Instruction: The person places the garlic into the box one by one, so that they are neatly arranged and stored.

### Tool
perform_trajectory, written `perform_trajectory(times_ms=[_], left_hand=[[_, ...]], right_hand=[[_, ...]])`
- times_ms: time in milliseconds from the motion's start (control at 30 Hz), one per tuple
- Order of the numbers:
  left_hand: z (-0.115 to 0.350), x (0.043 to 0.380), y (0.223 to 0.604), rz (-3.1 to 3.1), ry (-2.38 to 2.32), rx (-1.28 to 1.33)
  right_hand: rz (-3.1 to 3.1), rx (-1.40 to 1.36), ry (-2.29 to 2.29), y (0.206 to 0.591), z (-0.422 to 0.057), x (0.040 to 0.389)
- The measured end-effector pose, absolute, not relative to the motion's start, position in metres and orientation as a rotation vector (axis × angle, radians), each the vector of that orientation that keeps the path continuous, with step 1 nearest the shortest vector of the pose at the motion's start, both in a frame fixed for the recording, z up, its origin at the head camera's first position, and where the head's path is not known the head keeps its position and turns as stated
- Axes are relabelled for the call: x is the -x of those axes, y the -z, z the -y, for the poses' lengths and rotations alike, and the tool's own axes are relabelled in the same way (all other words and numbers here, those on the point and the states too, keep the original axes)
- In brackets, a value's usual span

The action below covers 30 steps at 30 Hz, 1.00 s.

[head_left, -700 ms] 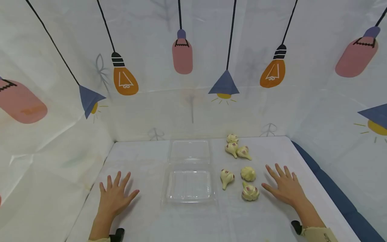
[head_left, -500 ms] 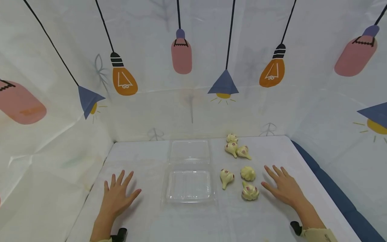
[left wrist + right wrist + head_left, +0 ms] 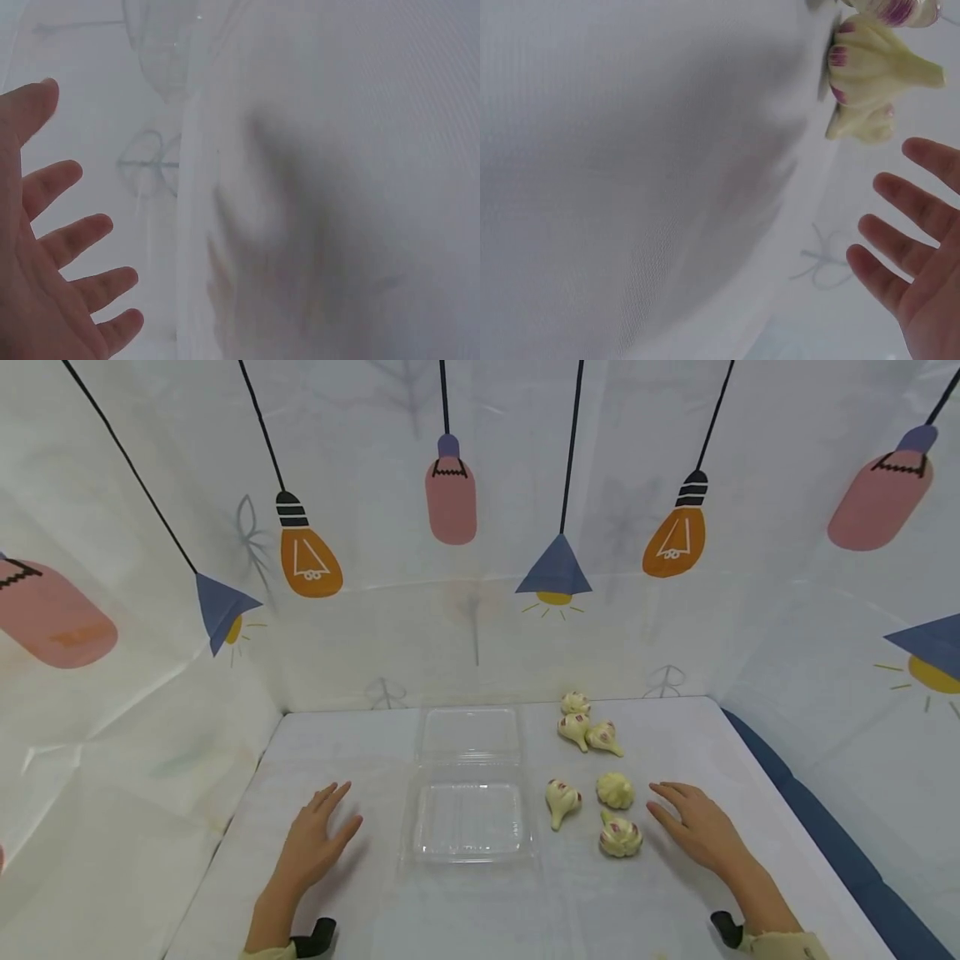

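A clear plastic clamshell box (image 3: pixel 468 860) lies opened flat mid-table, its lid (image 3: pixel 469 735) toward the back wall. Several garlic bulbs, cream with purple marks, are to its right: one bulb (image 3: pixel 562 802) beside the box, a paler bulb (image 3: pixel 615 790), a bulb (image 3: pixel 621 835) nearer the front, and a cluster with one bulb (image 3: pixel 574 729) at the back. My left hand (image 3: pixel 311 839) hovers left of the box, fingers extended, holding nothing. Right of the bulbs, my right hand (image 3: pixel 701 831) also hovers with relaxed fingers and touches none of them. A garlic bulb (image 3: pixel 877 64) shows in the right wrist view.
The white table (image 3: pixel 360 910) meets a pale hanging sheet (image 3: pixel 360 635) printed with lamps at the back and sides. Dark blue padding (image 3: pixel 825 827) runs along the right edge. A dark strap piece (image 3: pixel 313 938) is on the left wrist, another (image 3: pixel 726 929) on the right.
My left hand has shifted right toward the box and turned more onto its side, its fingers closer together. The right hand has turned likewise, with its fingers drawn together. Box and bulbs stay put.
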<state>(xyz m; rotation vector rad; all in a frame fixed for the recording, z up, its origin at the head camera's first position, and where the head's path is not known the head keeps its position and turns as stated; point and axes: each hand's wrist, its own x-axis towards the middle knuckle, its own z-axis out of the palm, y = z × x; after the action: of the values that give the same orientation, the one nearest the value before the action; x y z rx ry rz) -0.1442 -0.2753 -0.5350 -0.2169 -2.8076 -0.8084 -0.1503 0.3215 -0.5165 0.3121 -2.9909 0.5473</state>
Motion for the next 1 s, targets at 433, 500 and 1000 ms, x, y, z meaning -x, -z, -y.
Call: perform_trajectory(times_ms=[433, 500, 1000], left_hand=[[0.242, 0.155, 0.541, 2.575, 1.345, 0.251], [0.238, 0.156, 0.544, 2.570, 1.387, 0.238], [0.214, 0.155, 0.555, 2.510, 1.609, 0.131]], right_hand=[[2.942, -0.213, -0.754, 0.520, -0.297, 0.141], [2.943, -0.198, -0.778, 0.522, -0.294, 0.139], [2.944, -0.171, -0.883, 0.532, -0.281, 0.133]])
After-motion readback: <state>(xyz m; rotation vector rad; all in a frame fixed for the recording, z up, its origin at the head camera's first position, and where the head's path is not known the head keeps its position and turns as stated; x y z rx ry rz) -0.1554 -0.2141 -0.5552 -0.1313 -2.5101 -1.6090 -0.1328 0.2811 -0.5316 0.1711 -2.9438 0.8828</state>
